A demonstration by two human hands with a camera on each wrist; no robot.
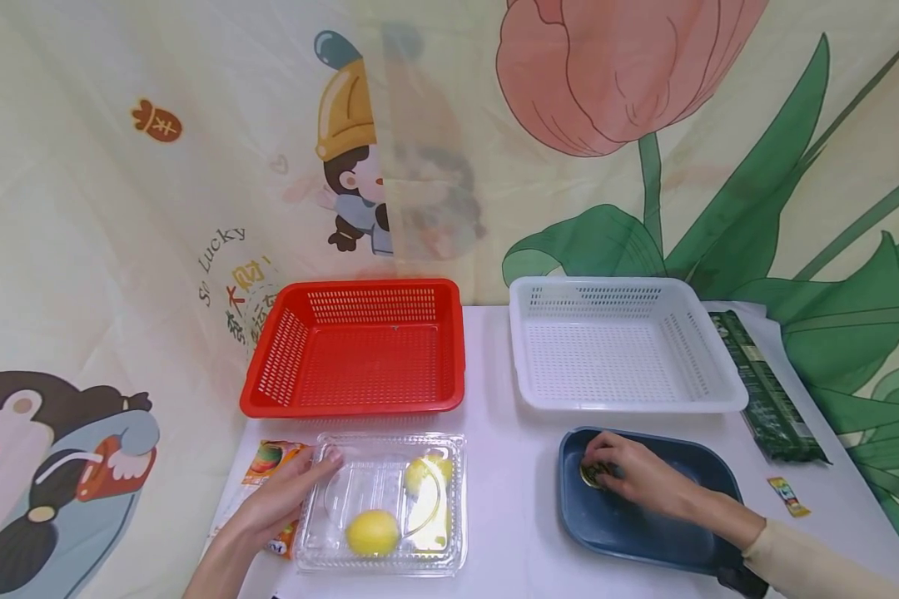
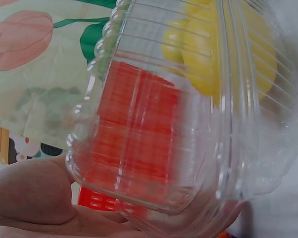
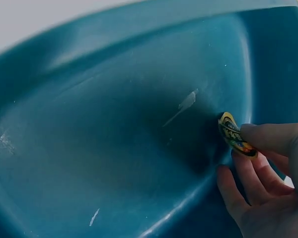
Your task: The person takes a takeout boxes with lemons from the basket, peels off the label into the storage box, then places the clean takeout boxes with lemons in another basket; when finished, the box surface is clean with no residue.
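Packet (image 3: pixel 234 136), small and dark with a yellow edge, is inside the tray (image 1: pixel 614 528), close to its left end; I cannot tell whether it touches the floor there. Right hand (image 1: pixel 637 470) pinches it by the edge, thumb on one face and fingers on the other, so that grip is together on it. It should weigh next to nothing and probably flex a little; the printed face looks glossy, so it may slide under dry fingertips. The rim is the place to take it, with thumb and forefinger and only light pressure, since a hard squeeze might crease it.

Left hand (image 1: pixel 280 491) is clamped on the left side of the box (image 1: pixel 337 491), thumb over the lid. Box walls look thin, ribbed and springy: light in themselves, slick, likely to dent if squeezed mid-panel. Most of the weight probably lies in the yellow fruit, a lemon (image 1: pixel 372 532) near the front and more to the right, which could roll when tipped. Its stiff flanged rim offers the safest hold, ideally at both ends, kept level over the desk (image 1: pixel 490 499).
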